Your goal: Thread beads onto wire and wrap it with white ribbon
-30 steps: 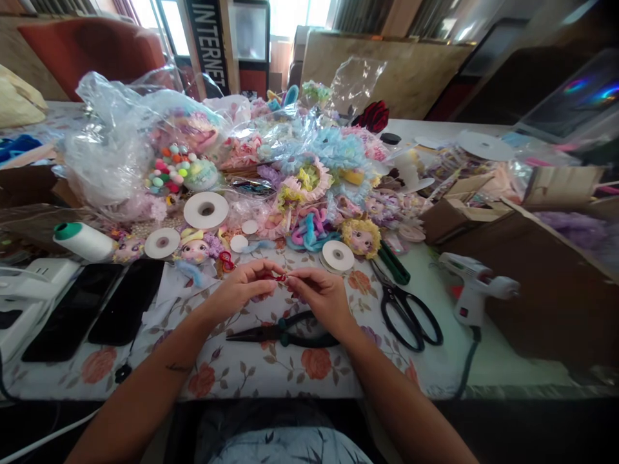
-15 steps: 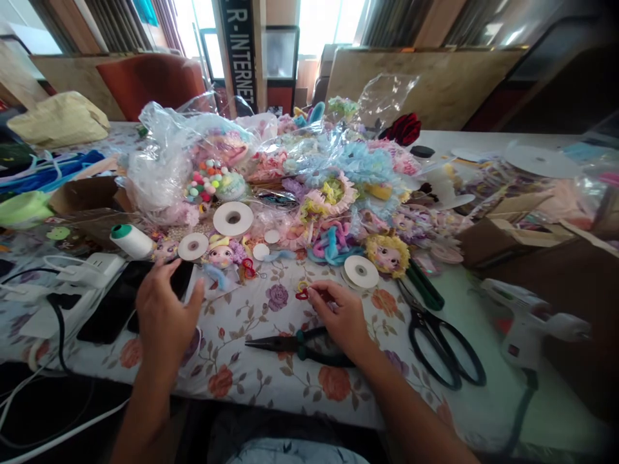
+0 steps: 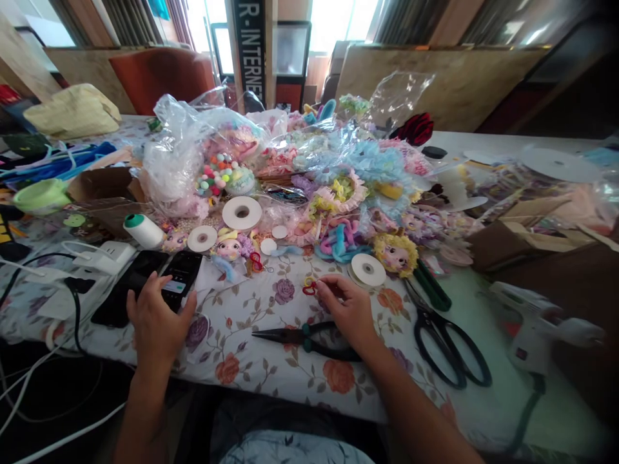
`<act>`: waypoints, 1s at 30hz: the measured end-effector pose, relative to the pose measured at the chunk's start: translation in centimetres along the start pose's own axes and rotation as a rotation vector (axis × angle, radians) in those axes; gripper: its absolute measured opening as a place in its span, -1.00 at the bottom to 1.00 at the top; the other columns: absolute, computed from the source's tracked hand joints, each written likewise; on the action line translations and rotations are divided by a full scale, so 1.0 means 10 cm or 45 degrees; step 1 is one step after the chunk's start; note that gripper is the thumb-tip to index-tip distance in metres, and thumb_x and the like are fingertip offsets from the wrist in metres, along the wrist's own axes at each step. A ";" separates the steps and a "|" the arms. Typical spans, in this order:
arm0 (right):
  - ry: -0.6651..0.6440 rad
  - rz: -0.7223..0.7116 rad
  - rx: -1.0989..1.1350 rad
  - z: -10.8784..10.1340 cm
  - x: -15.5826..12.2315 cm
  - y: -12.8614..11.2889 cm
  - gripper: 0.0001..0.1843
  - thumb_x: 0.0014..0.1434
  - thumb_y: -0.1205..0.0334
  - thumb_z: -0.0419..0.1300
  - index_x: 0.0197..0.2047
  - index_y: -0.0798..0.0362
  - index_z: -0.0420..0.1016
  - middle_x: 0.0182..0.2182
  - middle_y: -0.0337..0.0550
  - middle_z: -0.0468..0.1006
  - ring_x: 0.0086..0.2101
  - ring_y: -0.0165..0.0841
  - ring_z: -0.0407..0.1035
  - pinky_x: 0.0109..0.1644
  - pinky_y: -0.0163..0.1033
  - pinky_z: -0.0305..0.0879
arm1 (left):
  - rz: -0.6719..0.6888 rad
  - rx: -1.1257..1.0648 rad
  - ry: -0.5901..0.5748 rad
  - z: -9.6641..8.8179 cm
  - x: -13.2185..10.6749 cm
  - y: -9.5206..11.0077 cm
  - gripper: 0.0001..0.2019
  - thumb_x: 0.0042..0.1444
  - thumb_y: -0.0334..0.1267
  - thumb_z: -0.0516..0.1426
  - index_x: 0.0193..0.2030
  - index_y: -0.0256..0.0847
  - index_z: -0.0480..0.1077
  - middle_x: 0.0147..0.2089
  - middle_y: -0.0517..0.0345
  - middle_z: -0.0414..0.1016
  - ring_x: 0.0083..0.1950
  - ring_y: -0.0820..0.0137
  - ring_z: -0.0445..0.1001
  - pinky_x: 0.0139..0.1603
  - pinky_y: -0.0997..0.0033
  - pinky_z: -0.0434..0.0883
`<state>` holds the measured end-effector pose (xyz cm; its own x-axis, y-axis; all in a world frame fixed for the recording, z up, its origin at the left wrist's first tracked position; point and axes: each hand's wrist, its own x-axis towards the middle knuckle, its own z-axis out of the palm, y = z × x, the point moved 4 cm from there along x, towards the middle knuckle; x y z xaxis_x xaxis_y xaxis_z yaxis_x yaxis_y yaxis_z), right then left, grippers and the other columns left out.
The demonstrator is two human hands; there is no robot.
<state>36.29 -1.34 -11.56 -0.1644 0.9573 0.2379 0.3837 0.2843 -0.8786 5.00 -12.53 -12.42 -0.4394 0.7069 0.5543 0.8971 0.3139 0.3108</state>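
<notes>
Small red-and-yellow looped trinket (image 3: 309, 288), pinched in right hand (image 3: 345, 308) beyond needle-nose pliers (image 3: 307, 339), left hand (image 3: 158, 322) spread over lit smartphone (image 3: 184, 265), floral tablecloth (image 3: 258, 293) stretching left of pliers, edge in front.

Place: craft workroom
Table (image 3: 271, 367): heaped with doll faces (image 3: 394, 256), white spools (image 3: 231, 214)
Tools, four o'clock in view: glue gun (image 3: 532, 328), scissors (image 3: 432, 319)
Twelve o'clock: windows (image 3: 343, 26)

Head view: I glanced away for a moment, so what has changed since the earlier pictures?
The left hand let go of the small red piece and moved left to the right-hand phone, whose dark screen has lit up. The view has swung left. The right hand still holds the piece; the pliers and scissors stayed put.
</notes>
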 end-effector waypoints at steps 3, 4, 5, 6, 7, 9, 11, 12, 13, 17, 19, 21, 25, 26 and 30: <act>0.011 -0.015 -0.029 -0.01 0.00 -0.02 -0.77 0.14 0.08 0.17 -0.35 0.06 0.51 -0.52 -0.16 0.56 -0.53 -0.36 0.41 -0.47 -0.30 0.33 | -0.007 0.007 -0.004 0.02 -0.03 -0.02 -0.49 0.12 -0.04 0.07 0.13 -0.30 0.17 0.10 -0.26 0.40 0.30 0.10 0.22 0.37 -0.02 -0.14; 0.006 -0.015 -0.033 0.00 0.01 -0.02 -0.77 0.15 0.08 0.17 -0.35 0.06 0.51 -0.52 -0.17 0.56 -0.53 -0.37 0.41 -0.48 -0.31 0.33 | -0.010 0.010 -0.005 0.02 -0.03 -0.02 -0.50 0.12 -0.04 0.06 0.13 -0.30 0.17 0.11 -0.26 0.40 0.30 0.10 0.22 0.37 -0.02 -0.14; -0.003 -0.013 -0.033 0.00 0.01 -0.02 -0.77 0.15 0.08 0.17 -0.35 0.06 0.51 -0.52 -0.17 0.55 -0.54 -0.37 0.40 -0.49 -0.31 0.32 | -0.015 0.011 -0.003 0.03 -0.03 -0.03 -0.50 0.12 -0.05 0.06 0.12 -0.30 0.17 0.11 -0.26 0.40 0.30 0.11 0.22 0.37 -0.02 -0.14; -0.011 -0.009 -0.030 0.00 0.01 -0.02 -0.77 0.15 0.08 0.16 -0.35 0.06 0.51 -0.52 -0.17 0.55 -0.54 -0.38 0.40 -0.50 -0.31 0.31 | -0.022 0.010 0.000 0.03 -0.03 -0.03 -0.51 0.12 -0.05 0.06 0.12 -0.29 0.17 0.10 -0.25 0.40 0.30 0.11 0.23 0.36 -0.02 -0.14; -0.019 -0.005 -0.024 0.01 0.01 -0.01 -0.77 0.15 0.08 0.16 -0.35 0.06 0.51 -0.52 -0.17 0.55 -0.55 -0.38 0.39 -0.51 -0.32 0.31 | -0.030 0.007 0.006 0.02 -0.03 -0.04 -0.50 0.12 -0.05 0.06 0.13 -0.29 0.16 0.10 -0.25 0.41 0.30 0.11 0.23 0.36 -0.02 -0.13; -0.026 0.001 -0.009 0.01 0.00 0.00 -0.77 0.16 0.07 0.16 -0.34 0.06 0.51 -0.51 -0.16 0.55 -0.54 -0.38 0.40 -0.51 -0.32 0.31 | -0.040 0.001 0.006 0.02 -0.03 -0.05 -0.49 0.13 -0.05 0.06 0.14 -0.29 0.15 0.10 -0.24 0.42 0.30 0.12 0.23 0.36 -0.03 -0.14; -0.029 0.004 0.002 0.02 0.00 0.01 -0.76 0.16 0.07 0.17 -0.33 0.07 0.51 -0.50 -0.15 0.56 -0.53 -0.37 0.41 -0.50 -0.31 0.33 | -0.022 -0.007 -0.013 0.03 -0.03 -0.06 -0.49 0.12 -0.05 0.07 0.15 -0.29 0.14 0.09 -0.24 0.42 0.31 0.11 0.21 0.37 -0.03 -0.15; -0.031 0.006 0.003 0.02 0.00 0.02 -0.76 0.16 0.07 0.17 -0.33 0.07 0.51 -0.50 -0.15 0.56 -0.52 -0.37 0.41 -0.49 -0.31 0.33 | -0.009 -0.011 -0.029 0.04 -0.03 -0.06 -0.48 0.12 -0.06 0.07 0.15 -0.30 0.14 0.09 -0.24 0.42 0.31 0.11 0.21 0.37 -0.03 -0.16; -0.031 0.008 0.001 0.02 0.00 0.02 -0.77 0.15 0.07 0.17 -0.34 0.07 0.51 -0.50 -0.15 0.56 -0.52 -0.36 0.42 -0.48 -0.31 0.33 | 0.003 -0.014 -0.045 0.05 -0.03 -0.05 -0.48 0.12 -0.06 0.07 0.15 -0.30 0.14 0.09 -0.24 0.43 0.31 0.11 0.21 0.37 -0.03 -0.17; -0.029 0.016 -0.001 0.02 0.00 0.02 -0.78 0.15 0.08 0.17 -0.34 0.06 0.50 -0.50 -0.16 0.56 -0.50 -0.35 0.43 -0.47 -0.31 0.33 | 0.015 -0.003 -0.099 0.09 -0.03 -0.04 -0.48 0.13 -0.07 0.08 0.15 -0.31 0.13 0.07 -0.24 0.44 0.31 0.08 0.21 0.37 -0.04 -0.18; -0.035 0.011 -0.002 0.02 0.00 0.02 -0.78 0.15 0.09 0.17 -0.35 0.06 0.50 -0.50 -0.16 0.56 -0.50 -0.35 0.43 -0.46 -0.30 0.34 | 0.014 0.012 -0.122 0.12 -0.03 -0.04 -0.48 0.13 -0.06 0.07 0.15 -0.32 0.14 0.07 -0.27 0.44 0.30 0.05 0.23 0.36 -0.06 -0.17; -0.038 0.001 0.000 0.02 0.00 0.02 -0.78 0.15 0.09 0.17 -0.36 0.06 0.50 -0.50 -0.17 0.55 -0.51 -0.36 0.43 -0.45 -0.30 0.35 | 0.013 0.017 -0.135 0.13 -0.03 -0.05 -0.48 0.13 -0.06 0.08 0.14 -0.32 0.13 0.06 -0.27 0.45 0.27 0.03 0.26 0.36 -0.09 -0.16; -0.039 0.007 0.017 0.03 -0.01 0.03 -0.77 0.15 0.07 0.17 -0.35 0.06 0.49 -0.50 -0.17 0.55 -0.52 -0.37 0.42 -0.47 -0.31 0.34 | 0.006 -0.006 -0.070 0.05 -0.02 -0.03 -0.49 0.12 -0.05 0.08 0.14 -0.28 0.15 0.09 -0.23 0.42 0.29 0.06 0.24 0.36 -0.10 -0.15; -0.039 0.011 0.019 0.03 -0.01 0.04 -0.77 0.15 0.07 0.17 -0.35 0.06 0.49 -0.50 -0.17 0.55 -0.52 -0.37 0.42 -0.48 -0.31 0.33 | 0.001 -0.021 -0.036 0.01 0.00 -0.01 -0.50 0.13 -0.05 0.08 0.14 -0.27 0.15 0.11 -0.22 0.40 0.30 0.07 0.22 0.36 -0.08 -0.13; -0.036 -0.001 0.003 0.02 -0.01 0.02 -0.78 0.15 0.09 0.16 -0.36 0.06 0.50 -0.51 -0.17 0.55 -0.53 -0.37 0.41 -0.46 -0.30 0.34 | -0.034 -0.164 0.125 -0.17 0.11 0.19 -0.56 0.15 -0.11 0.09 0.12 -0.24 0.20 0.14 -0.19 0.34 0.28 0.14 0.23 0.33 0.04 0.08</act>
<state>36.18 -1.38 -11.87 -0.1904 0.9551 0.2272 0.3812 0.2852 -0.8794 6.10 -12.25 -9.87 -0.4710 0.6318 0.6156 0.8746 0.2434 0.4194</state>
